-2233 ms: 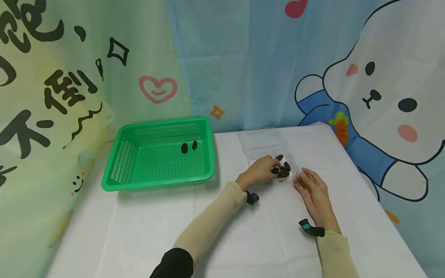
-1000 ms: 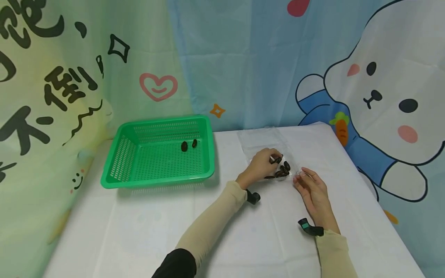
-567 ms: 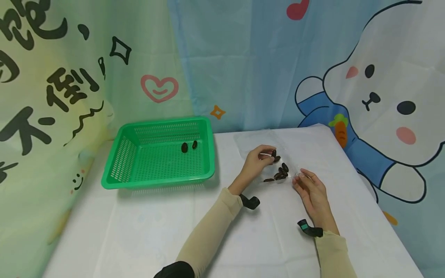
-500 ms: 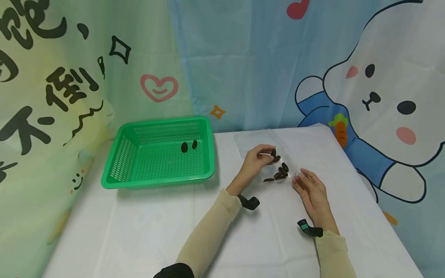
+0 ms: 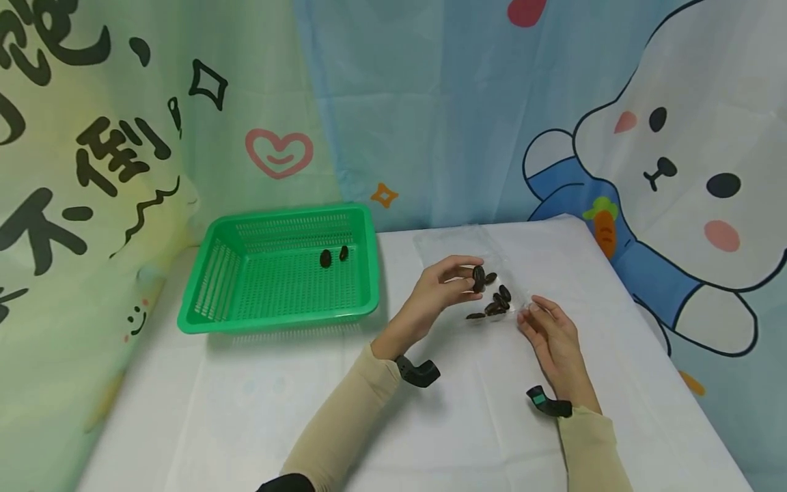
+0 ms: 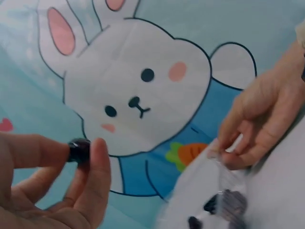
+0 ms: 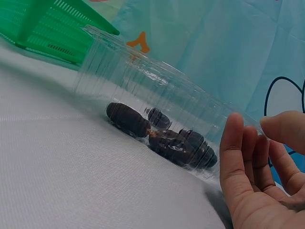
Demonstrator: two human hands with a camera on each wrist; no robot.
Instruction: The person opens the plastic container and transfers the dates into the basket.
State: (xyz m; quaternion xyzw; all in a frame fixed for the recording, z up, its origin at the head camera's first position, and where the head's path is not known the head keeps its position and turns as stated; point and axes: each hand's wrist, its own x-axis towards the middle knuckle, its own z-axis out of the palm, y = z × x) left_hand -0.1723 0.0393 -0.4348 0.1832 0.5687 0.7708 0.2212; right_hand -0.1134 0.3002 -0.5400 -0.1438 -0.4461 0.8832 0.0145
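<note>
My left hand (image 5: pixel 433 290) pinches a dark, glossy oval date (image 5: pixel 478 279) between thumb and fingers, raised near the left side of a clear plastic box. In the left wrist view, the held date (image 6: pixel 79 150) is seen at fingertip level. My right hand (image 5: pixel 556 348) pinches the near right corner of the clear plastic box (image 7: pixel 157 76). Several more dates (image 7: pixel 127 119) lie inside that box, seen through its wall in the right wrist view. Two dates (image 5: pixel 326 258) rest in the green basket (image 5: pixel 279 321) on the left.
The box's transparent lid (image 5: pixel 451 242) lies folded back towards the curtain. A white cloth (image 5: pixel 270 403) covers the table. A printed curtain (image 5: pixel 393 116) hangs directly behind the table and along its sides.
My left hand has come up out of the box with a date and moved back to the left. Dates in the box have shifted. The right hand stays at the corner.
</note>
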